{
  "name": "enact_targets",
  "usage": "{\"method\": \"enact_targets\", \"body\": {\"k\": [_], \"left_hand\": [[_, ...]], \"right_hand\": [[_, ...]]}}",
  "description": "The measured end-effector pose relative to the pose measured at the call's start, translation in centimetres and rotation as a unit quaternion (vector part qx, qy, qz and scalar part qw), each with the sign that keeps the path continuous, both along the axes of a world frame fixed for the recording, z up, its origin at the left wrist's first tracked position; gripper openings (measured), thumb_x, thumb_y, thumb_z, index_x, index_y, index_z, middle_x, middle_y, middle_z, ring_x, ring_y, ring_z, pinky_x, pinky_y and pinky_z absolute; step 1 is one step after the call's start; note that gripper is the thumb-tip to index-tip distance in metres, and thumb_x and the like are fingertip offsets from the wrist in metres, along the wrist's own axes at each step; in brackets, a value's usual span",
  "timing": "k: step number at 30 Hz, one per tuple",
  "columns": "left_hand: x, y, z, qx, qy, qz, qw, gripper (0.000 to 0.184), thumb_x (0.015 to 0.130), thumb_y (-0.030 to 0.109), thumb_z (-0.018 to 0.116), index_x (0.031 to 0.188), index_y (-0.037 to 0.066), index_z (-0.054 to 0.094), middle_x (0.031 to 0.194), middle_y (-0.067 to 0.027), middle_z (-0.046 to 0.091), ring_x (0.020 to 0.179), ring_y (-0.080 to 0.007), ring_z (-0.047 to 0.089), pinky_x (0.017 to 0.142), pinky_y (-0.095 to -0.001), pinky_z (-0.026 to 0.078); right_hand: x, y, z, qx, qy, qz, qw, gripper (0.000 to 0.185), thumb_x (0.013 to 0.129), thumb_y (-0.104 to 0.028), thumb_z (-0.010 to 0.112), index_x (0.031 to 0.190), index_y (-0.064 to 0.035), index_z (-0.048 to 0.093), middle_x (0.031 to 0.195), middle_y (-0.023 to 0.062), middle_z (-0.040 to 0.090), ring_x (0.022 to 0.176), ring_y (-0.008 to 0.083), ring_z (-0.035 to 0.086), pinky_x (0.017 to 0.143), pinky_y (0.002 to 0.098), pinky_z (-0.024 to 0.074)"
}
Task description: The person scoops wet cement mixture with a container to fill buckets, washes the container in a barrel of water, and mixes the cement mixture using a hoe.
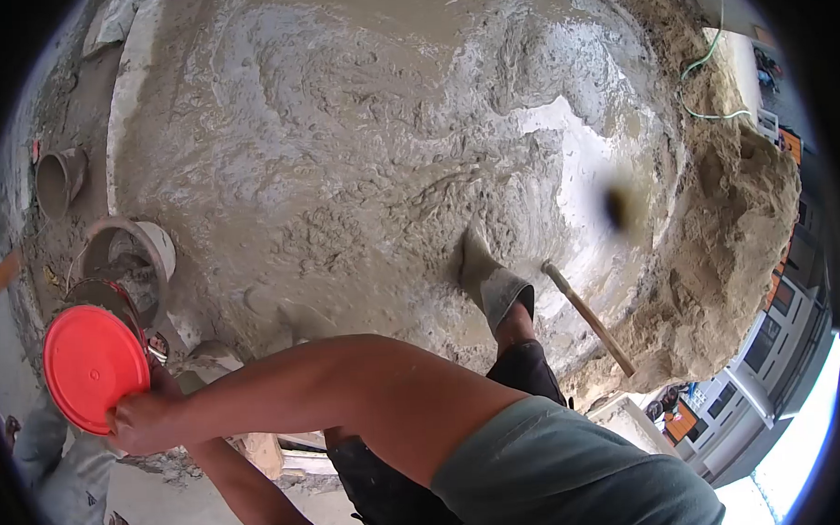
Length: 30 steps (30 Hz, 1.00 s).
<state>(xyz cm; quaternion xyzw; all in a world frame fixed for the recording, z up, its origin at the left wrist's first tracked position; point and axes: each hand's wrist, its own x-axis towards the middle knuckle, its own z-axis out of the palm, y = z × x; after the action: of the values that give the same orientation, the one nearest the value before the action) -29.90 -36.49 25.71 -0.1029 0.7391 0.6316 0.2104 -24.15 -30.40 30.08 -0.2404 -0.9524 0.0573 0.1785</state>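
A red bucket (pixel 95 369) is tipped over at the lower left, its round base facing the camera. My right hand (pixel 143 421) grips the base's lower edge. My left hand (pixel 168 380) is beside the bucket, partly covered by my right hand and forearm; its fingers are hidden. Just beyond the red bucket stands a larger grey bucket (pixel 163 251) with grey material inside. Whether anything passes between the two cannot be made out. Wet grey mortar (pixel 343 173) spreads over the middle, and a boot (pixel 493 280) on my leg stands in it.
A wooden handle (pixel 588 320) slants out of the mortar right of the boot. An empty-looking bucket (pixel 61 182) lies at the far left. Dry sandy material (pixel 726 270) banks up on the right, near a green hose (pixel 711 116). Another person's legs (pixel 81 483) are at lower left.
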Motion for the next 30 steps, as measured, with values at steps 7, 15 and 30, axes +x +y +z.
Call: {"method": "enact_targets", "body": {"k": [7, 15, 30], "left_hand": [[23.7, 10.0, -9.9, 0.174, -0.213, -0.078, 0.958, 0.016, 0.103, 0.022, 0.049, 0.097, 0.010, 0.057, 0.082, 0.0020, 0.056, 0.077, -0.0094, 0.054, 0.072, -0.0299, 0.047], [60.4, 30.4, -30.0, 0.264, -0.353, -0.479, 0.759, 0.017, 0.101, 0.017, 0.050, 0.091, 0.004, 0.056, 0.070, 0.0013, 0.051, 0.064, -0.0048, 0.049, 0.058, -0.0243, 0.041], [49.0, 30.4, -38.2, 0.126, -0.347, -0.587, 0.721, 0.025, 0.100, 0.029, 0.050, 0.088, 0.008, 0.057, 0.068, 0.0050, 0.044, 0.068, -0.0095, 0.045, 0.069, -0.0260, 0.037]], "right_hand": [[29.9, 15.8, -8.9, -0.460, 0.202, -0.082, 0.860, 0.020, 0.077, -0.009, 0.068, 0.088, -0.0040, 0.053, 0.086, 0.0138, 0.059, 0.064, 0.0326, 0.064, 0.055, 0.0428, 0.0516], [73.5, 27.9, -22.8, -0.447, 0.204, -0.593, 0.637, 0.031, 0.084, -0.006, 0.075, 0.077, -0.0123, 0.046, 0.068, -0.0055, 0.049, 0.056, 0.0029, 0.040, 0.050, 0.0207, 0.0314], [63.9, 26.9, -36.1, -0.347, 0.240, -0.693, 0.585, 0.130, 0.056, -0.047, 0.095, 0.148, 0.0038, 0.017, 0.135, 0.0218, 0.045, 0.118, 0.0325, 0.053, 0.082, 0.0448, 0.0550]]}}
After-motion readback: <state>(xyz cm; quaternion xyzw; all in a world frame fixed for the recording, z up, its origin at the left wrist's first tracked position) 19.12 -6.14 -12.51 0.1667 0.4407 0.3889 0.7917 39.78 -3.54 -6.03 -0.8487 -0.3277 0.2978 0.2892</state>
